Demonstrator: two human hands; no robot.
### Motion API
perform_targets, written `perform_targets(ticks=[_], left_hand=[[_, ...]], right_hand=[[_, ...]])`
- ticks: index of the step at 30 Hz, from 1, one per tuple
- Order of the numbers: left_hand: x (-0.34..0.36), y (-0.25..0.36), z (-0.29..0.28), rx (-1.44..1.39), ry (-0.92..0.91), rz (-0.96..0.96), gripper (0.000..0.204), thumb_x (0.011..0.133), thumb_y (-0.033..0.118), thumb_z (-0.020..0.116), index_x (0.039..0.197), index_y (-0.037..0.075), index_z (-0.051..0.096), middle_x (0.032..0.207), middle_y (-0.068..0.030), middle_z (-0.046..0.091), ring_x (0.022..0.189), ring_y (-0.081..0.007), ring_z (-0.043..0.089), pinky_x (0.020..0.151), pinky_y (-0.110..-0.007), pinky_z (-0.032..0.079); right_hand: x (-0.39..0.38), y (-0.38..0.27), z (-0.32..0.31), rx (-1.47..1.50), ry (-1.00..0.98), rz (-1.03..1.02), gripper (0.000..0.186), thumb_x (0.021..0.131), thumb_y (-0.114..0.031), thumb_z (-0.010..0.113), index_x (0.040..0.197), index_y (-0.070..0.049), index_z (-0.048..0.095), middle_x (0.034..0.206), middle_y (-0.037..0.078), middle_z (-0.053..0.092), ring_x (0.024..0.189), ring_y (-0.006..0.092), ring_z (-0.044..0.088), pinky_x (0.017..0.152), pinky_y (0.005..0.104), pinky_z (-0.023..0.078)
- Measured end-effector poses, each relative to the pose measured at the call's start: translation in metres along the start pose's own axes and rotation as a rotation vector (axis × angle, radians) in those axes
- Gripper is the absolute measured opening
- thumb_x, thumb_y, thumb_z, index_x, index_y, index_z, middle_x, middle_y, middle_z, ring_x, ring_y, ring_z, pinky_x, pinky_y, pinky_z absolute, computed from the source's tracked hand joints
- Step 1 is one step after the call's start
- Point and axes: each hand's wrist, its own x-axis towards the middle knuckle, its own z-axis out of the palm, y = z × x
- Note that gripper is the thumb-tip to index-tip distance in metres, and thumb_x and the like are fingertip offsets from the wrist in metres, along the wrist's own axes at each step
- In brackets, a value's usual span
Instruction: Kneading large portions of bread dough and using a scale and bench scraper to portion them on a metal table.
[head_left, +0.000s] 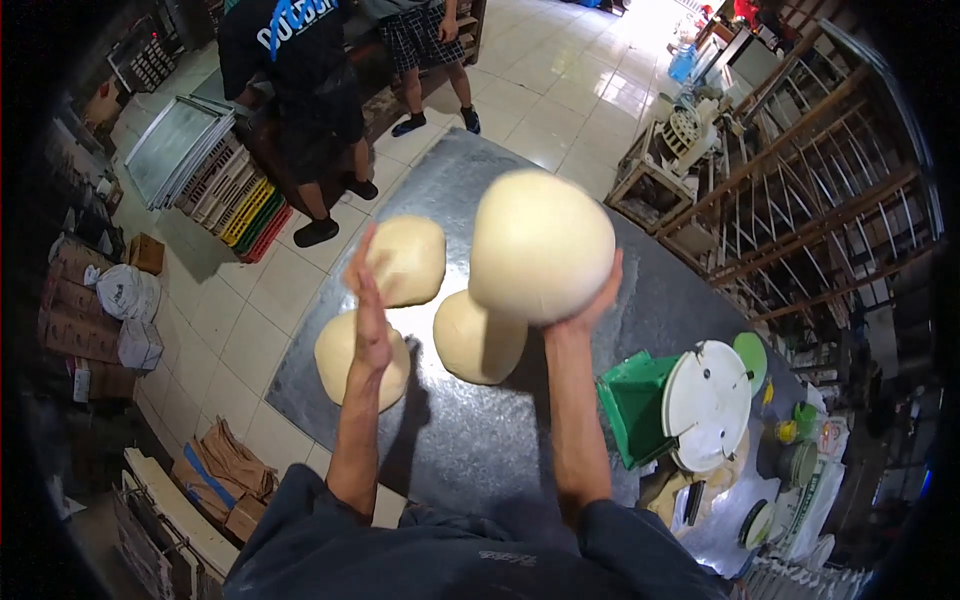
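Note:
A large, smooth ball of dough (pixel 540 245) is raised above the metal table (pixel 450 450), resting on my right hand (pixel 598 305). That hand supports it from beneath and along its right side; most of its fingers are hidden behind the dough. My left hand (pixel 368 305) is held upright off to the left, apart from the raised ball, its fingers stretched out and slightly blurred. Three more dough balls sit on the table: one at the far left (pixel 415 260), one at the near left (pixel 340 355) partly behind my left forearm, and one in the middle (pixel 475 340).
On the right of the table stands a green scale (pixel 637 405) with a round white pan (pixel 708 405). Behind it are several small containers. Stacked crates (pixel 250 215) and two people stand beyond the table's far left. A rack (pixel 800 170) is at the right.

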Motion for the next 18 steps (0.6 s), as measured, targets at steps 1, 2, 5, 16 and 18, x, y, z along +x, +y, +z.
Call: perform_targets(ticks=[1,2,5,16,18], left_hand=[[-0.004,-0.005,-0.015,0.257,0.132,0.068,0.07,0.096,0.06,0.023,0.148,0.013,0.02,0.137,-0.0115,0.038,0.117,-0.0264,0.05,0.107,-0.04,0.032],[-0.016,-0.009,-0.026,0.033,0.11,-0.074,0.065,0.097,0.056,0.026,0.145,0.011,0.025,0.129,-0.0097,0.043,0.112,-0.0234,0.052,0.104,-0.038,0.036],[-0.073,-0.06,-0.061,-0.376,-0.206,-0.391,0.05,0.1,0.043,0.037,0.135,0.008,0.038,0.111,-0.0053,0.051,0.1,-0.0149,0.055,0.089,-0.031,0.044],[-0.171,-0.05,0.04,0.231,-0.759,-0.671,0.038,0.094,0.031,0.056,0.124,0.008,0.054,0.1,-0.0037,0.054,0.09,-0.0145,0.05,0.082,-0.028,0.042],[-0.171,-0.049,0.066,0.278,-0.815,-0.612,0.038,0.094,0.029,0.056,0.125,0.009,0.052,0.103,-0.0039,0.056,0.092,-0.0132,0.052,0.081,-0.029,0.043]], right_hand=[[0.024,0.012,0.014,-0.001,0.021,-0.036,0.065,0.09,-0.059,0.038,0.13,-0.009,0.05,0.13,0.012,0.054,0.115,0.0319,0.054,0.096,0.0493,0.045],[0.05,0.026,0.018,-0.052,-0.034,-0.056,0.068,0.089,-0.061,0.041,0.133,-0.01,0.046,0.133,0.012,0.05,0.117,0.0317,0.052,0.096,0.05,0.045],[0.152,0.068,-0.044,-0.365,-0.081,-0.078,0.083,0.081,-0.067,0.053,0.143,-0.016,0.03,0.144,0.017,0.034,0.121,0.0317,0.048,0.09,0.0483,0.048],[-0.122,0.037,-0.244,-1.176,0.387,-0.21,0.02,0.089,-0.018,0.067,0.08,-0.003,0.056,0.066,0.0,0.055,0.058,0.0067,0.052,0.053,0.0225,0.043],[-0.202,-0.023,-0.267,-1.269,0.559,-0.283,0.023,0.088,-0.02,0.068,0.076,-0.004,0.057,0.065,-0.001,0.055,0.057,0.0068,0.051,0.053,0.0239,0.042]])
